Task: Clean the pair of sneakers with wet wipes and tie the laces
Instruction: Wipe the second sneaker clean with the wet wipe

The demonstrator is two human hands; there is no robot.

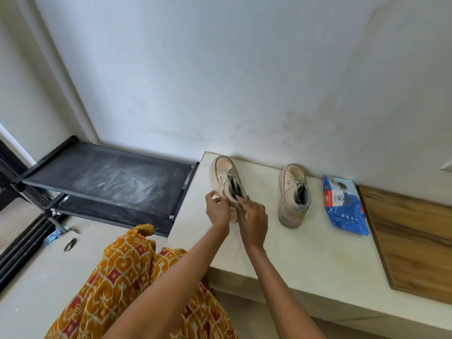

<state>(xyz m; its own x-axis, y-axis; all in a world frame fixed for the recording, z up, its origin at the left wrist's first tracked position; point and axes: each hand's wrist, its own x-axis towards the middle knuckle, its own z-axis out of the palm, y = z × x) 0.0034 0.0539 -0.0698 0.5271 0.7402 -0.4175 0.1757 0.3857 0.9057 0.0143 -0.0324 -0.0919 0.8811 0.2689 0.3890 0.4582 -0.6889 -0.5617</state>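
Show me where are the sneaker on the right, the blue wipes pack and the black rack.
right sneaker (pixel 294 195): head view, on its side panel.
wipes pack (pixel 346 209): head view, on its blue middle.
black rack (pixel 107 177): head view, on its dusty top shelf.

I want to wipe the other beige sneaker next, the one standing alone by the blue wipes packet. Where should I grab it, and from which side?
Judging by its pose, grip the beige sneaker at the heel collar, coming from the near edge of the white counter. It stands upright, toe to the wall, its heel and open mouth facing you, so fingers can probably hook inside.
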